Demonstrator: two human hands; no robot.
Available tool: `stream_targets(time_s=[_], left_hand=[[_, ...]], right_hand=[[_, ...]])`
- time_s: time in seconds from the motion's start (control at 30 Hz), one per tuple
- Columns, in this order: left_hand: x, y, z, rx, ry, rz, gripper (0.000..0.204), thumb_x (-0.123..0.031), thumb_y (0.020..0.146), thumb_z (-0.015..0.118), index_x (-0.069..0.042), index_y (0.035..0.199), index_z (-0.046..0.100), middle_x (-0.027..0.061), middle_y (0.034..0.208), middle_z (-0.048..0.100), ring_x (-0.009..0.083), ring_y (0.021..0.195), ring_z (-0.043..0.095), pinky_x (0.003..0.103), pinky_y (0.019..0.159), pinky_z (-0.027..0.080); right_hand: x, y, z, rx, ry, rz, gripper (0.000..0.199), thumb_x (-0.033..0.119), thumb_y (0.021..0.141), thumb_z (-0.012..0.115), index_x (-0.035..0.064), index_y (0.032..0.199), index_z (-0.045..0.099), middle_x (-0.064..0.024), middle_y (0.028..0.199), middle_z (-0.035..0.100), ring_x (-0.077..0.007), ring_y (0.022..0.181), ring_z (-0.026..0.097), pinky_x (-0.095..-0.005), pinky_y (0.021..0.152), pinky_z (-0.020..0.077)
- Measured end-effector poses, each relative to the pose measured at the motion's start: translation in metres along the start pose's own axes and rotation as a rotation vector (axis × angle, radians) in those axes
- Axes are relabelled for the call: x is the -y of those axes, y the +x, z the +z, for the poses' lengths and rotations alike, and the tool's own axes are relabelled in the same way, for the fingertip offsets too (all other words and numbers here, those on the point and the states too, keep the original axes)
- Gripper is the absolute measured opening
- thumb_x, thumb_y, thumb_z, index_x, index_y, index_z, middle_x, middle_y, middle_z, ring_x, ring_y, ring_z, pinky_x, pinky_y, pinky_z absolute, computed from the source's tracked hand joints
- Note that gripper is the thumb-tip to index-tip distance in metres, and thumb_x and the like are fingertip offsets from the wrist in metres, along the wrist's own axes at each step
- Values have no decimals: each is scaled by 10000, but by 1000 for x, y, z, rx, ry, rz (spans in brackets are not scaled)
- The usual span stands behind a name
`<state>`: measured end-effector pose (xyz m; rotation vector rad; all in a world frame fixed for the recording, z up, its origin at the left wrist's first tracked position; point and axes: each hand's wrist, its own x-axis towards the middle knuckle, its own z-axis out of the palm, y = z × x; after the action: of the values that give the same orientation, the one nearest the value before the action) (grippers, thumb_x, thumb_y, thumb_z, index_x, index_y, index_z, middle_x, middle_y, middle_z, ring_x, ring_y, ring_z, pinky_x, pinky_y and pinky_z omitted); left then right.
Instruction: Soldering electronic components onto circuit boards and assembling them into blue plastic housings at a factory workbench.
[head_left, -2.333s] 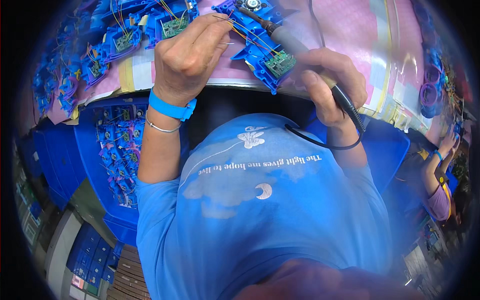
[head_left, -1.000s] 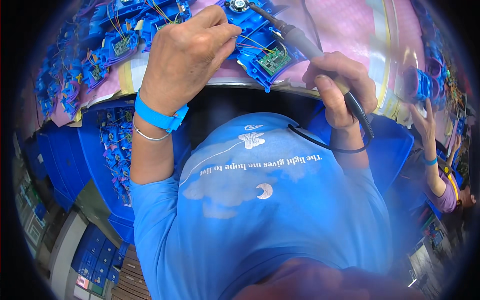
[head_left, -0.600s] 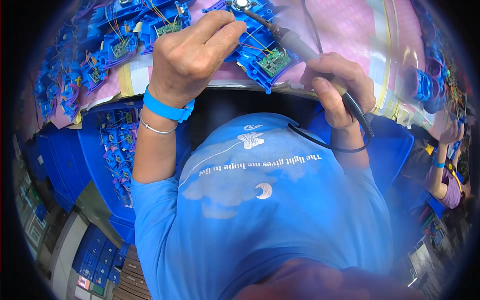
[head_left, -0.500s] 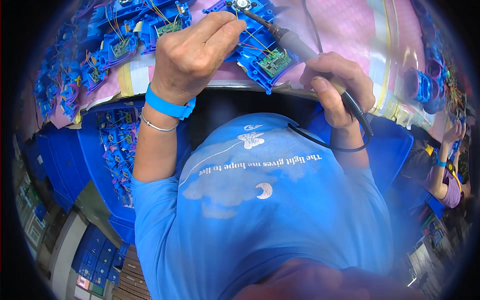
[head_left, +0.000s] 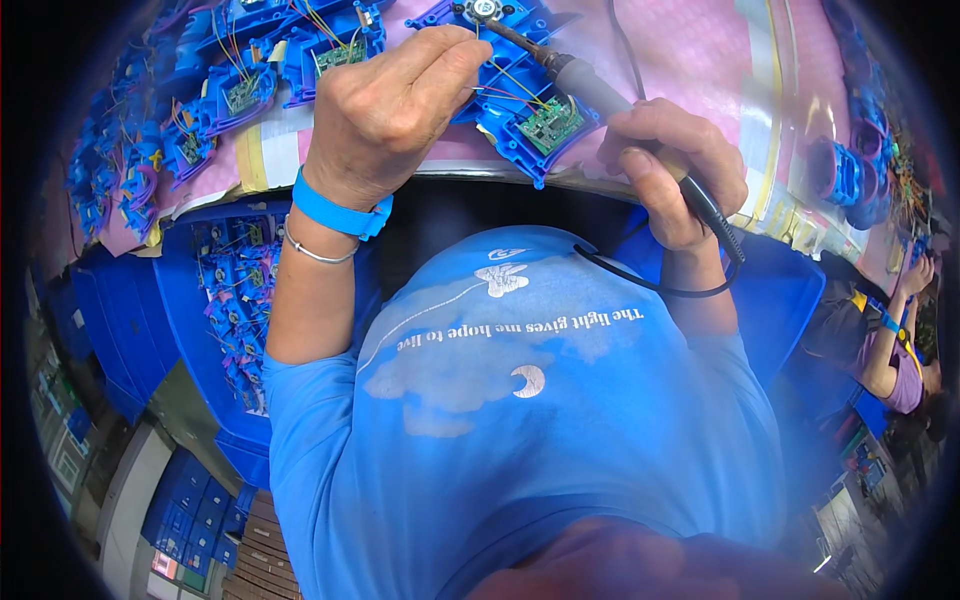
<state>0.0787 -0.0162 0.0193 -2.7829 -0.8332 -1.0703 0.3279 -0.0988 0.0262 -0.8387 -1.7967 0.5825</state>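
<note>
A soldering iron (head_left: 592, 88) is held in my right hand (head_left: 685, 165), its fingers closed round the handle. The iron's tip reaches up and left to a small round silver part, seemingly a speaker (head_left: 484, 10), in an open blue plastic housing (head_left: 515, 150). My left hand (head_left: 395, 105) is pinched just below that part, at what looks like a thin wire; the fingers hide most of it. Lower in the housing sits a green circuit board (head_left: 551, 125), from which thin yellow and red wires run up toward my left fingers.
Several more blue housings with boards and wires (head_left: 240, 95) crowd the table's left side. Blue parts (head_left: 845, 170) lie at the right. A blue bin (head_left: 180, 300) of assemblies stands below the table edge. The iron's black cord (head_left: 680, 293) loops near my right wrist. Another person's arm (head_left: 885, 345) shows far right.
My right hand has shifted very slightly; the iron's tip stays by the round part. My left hand holds its place. At far right, the other person's hand has moved.
</note>
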Motion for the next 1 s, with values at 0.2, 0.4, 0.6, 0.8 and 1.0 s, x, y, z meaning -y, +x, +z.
stream_targets(time_s=[0.2,0.4,0.6,0.8,1.0], left_hand=[[-3,1,-3,21,-11,-24,239,-57,790,795,-66,1024,750,88,978,749,226,815,744,279,667,604],[-4,2,-4,26,-17,-32,238,-43,788,790,-57,1021,744,91,969,744,229,814,742,281,669,600],[-4,1,-4,23,-37,-35,234,-22,777,787,-45,1004,736,92,961,740,228,813,739,279,677,597],[-3,-1,-3,9,-30,-33,240,-17,773,788,-44,1005,733,88,960,739,232,814,737,282,677,596],[-4,-1,-3,27,-35,-53,239,-22,777,785,-44,1008,731,87,969,738,231,820,736,282,683,594]], right_hand=[[3,2,-2,23,-33,21,241,-70,769,592,-93,1006,628,-171,737,649,-205,624,624,-294,568,482],[3,4,0,9,-33,22,224,-65,766,599,-93,986,635,-164,713,641,-203,606,616,-291,564,478],[7,6,-2,34,-91,30,226,-54,749,609,-73,970,652,-156,715,652,-208,608,632,-286,559,480],[9,11,0,46,-123,-50,249,5,697,629,-60,934,670,-149,684,646,-240,600,645,-298,551,489],[12,13,1,43,-154,-55,249,-3,678,627,-59,917,668,-147,677,645,-256,608,651,-313,572,507]])
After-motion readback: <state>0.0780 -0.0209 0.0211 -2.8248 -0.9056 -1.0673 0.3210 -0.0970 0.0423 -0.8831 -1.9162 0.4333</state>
